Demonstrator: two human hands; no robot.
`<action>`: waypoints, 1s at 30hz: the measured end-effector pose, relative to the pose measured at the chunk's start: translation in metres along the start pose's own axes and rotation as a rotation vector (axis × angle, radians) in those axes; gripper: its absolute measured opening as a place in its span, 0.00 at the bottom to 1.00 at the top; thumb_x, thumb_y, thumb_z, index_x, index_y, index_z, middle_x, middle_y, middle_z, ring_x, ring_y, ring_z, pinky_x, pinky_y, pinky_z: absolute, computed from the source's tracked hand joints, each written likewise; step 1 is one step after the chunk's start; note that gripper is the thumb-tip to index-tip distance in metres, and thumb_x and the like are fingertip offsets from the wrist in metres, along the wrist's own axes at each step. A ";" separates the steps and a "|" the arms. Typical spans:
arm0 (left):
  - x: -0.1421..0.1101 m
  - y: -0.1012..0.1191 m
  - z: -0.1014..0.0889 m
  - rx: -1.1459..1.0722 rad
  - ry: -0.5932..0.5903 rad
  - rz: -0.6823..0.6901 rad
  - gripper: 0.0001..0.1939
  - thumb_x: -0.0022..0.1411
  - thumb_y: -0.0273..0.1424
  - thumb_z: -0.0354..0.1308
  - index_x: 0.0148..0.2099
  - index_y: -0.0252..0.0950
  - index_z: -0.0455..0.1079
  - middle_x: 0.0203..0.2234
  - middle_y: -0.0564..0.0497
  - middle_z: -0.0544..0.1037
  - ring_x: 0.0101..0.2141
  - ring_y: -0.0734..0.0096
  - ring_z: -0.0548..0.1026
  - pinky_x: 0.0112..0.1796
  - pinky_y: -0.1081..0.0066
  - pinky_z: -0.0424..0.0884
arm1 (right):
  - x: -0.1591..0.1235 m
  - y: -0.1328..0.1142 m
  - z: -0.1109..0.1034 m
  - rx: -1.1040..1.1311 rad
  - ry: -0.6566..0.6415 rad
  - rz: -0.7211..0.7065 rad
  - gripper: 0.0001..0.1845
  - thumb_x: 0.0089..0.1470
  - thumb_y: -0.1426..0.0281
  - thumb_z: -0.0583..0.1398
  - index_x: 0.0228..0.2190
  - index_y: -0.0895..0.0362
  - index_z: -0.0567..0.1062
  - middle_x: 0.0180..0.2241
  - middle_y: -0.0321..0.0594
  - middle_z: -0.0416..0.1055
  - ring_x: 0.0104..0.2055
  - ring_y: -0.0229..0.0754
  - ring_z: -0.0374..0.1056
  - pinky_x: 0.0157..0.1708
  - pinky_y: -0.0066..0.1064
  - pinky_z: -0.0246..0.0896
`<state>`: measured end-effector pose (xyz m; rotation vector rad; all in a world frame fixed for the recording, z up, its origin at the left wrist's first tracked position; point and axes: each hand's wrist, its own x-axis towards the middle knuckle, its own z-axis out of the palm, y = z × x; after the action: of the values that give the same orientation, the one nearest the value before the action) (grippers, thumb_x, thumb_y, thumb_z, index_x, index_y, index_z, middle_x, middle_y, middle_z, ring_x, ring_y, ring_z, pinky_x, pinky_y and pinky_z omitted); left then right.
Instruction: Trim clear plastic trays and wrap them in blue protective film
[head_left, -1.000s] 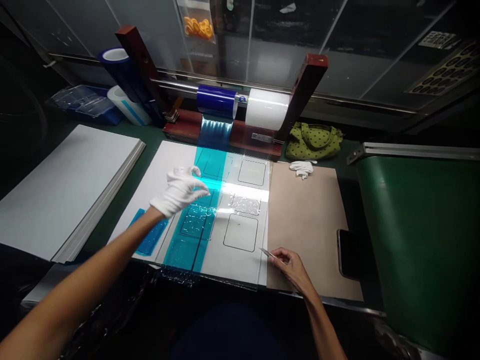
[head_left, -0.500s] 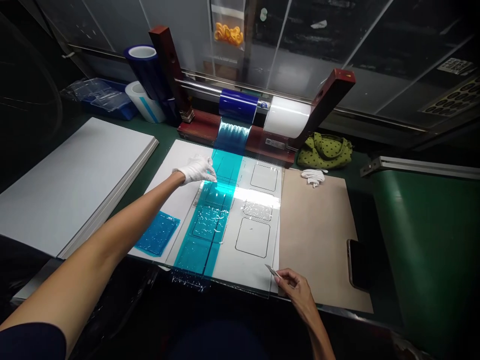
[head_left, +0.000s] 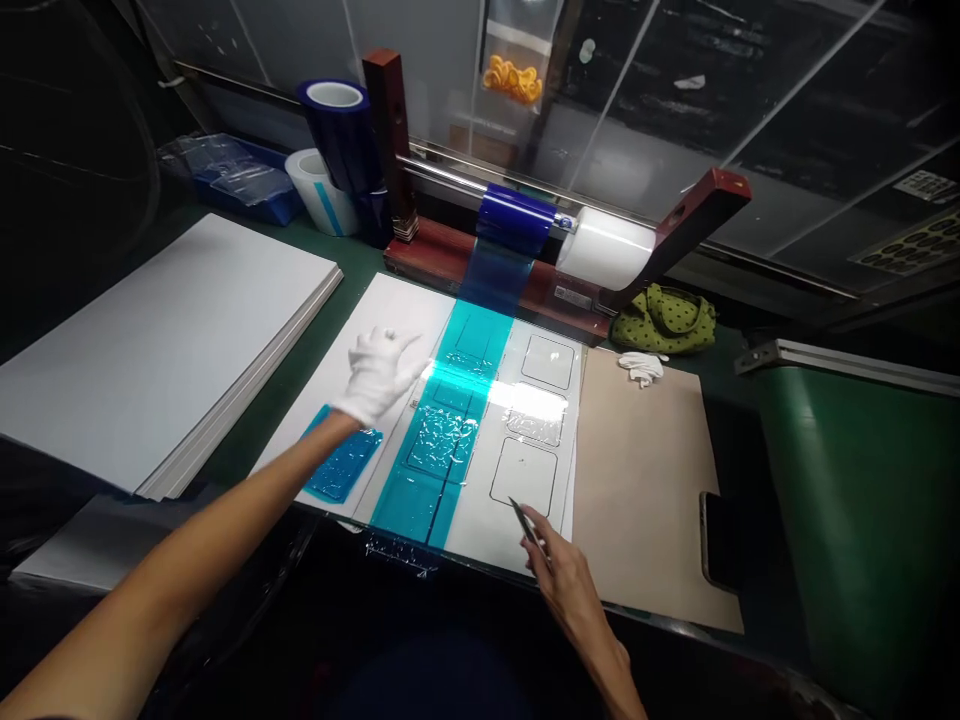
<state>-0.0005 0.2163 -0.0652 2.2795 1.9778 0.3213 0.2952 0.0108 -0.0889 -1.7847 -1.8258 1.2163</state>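
My left hand (head_left: 381, 375), in a white glove, hovers beside the blue film with its fingers spread and holds nothing. The translucent blue film strip (head_left: 409, 500) runs down from a blue roll (head_left: 517, 217) across a white sheet with outlined rounded squares, bubbled in places. My bare right hand (head_left: 566, 575) grips a slim pointed metal tool (head_left: 525, 520); whether it is a craft knife or tweezers I cannot tell. Its tip is by the lowest outlined square (head_left: 525, 475). Partly behind my left wrist lies a stack of blue film pieces (head_left: 345, 468).
A white sheet stack (head_left: 172, 340) lies left. The dark red roll stand (head_left: 431, 255) also carries a white roll (head_left: 606, 247). Spare rolls (head_left: 322, 190) stand behind. On the right are brown board (head_left: 645, 480), a phone (head_left: 718, 540), a crumpled white glove (head_left: 641, 367) and a green pouch (head_left: 664, 320).
My left hand has gone from pinched fingers at the blue film's edge to spread fingers, lower and left of it. My right hand has moved the pointed tool left and up. The view has shifted.
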 end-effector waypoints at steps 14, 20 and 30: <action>-0.263 -0.001 0.063 -0.676 -0.076 -0.909 0.24 0.50 0.48 0.60 0.44 0.38 0.70 0.38 0.45 0.70 0.37 0.58 0.67 0.40 0.60 0.62 | 0.114 -0.079 0.083 -0.868 -0.409 -0.432 0.28 0.62 0.76 0.43 0.61 0.45 0.53 0.36 0.40 0.71 0.29 0.38 0.66 0.26 0.27 0.50; -0.280 0.001 0.072 -1.150 -0.197 -1.088 0.27 0.49 0.52 0.59 0.41 0.35 0.72 0.32 0.48 0.75 0.31 0.66 0.72 0.33 0.69 0.68 | 0.131 -0.094 0.094 -0.920 -0.446 -0.475 0.26 0.64 0.74 0.41 0.60 0.45 0.54 0.35 0.40 0.71 0.28 0.38 0.65 0.25 0.29 0.48; -0.268 0.000 0.079 -1.413 -0.199 -1.113 0.23 0.47 0.47 0.64 0.38 0.34 0.76 0.24 0.52 0.72 0.25 0.76 0.62 0.32 0.72 0.62 | 0.114 -0.070 0.069 -1.003 -0.478 -0.378 0.27 0.63 0.74 0.41 0.61 0.45 0.54 0.38 0.42 0.72 0.31 0.39 0.67 0.27 0.28 0.49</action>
<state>-0.0176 -0.0440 -0.1654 0.2895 1.6110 0.8674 0.1786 0.1019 -0.1157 -1.4235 -3.2632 0.6112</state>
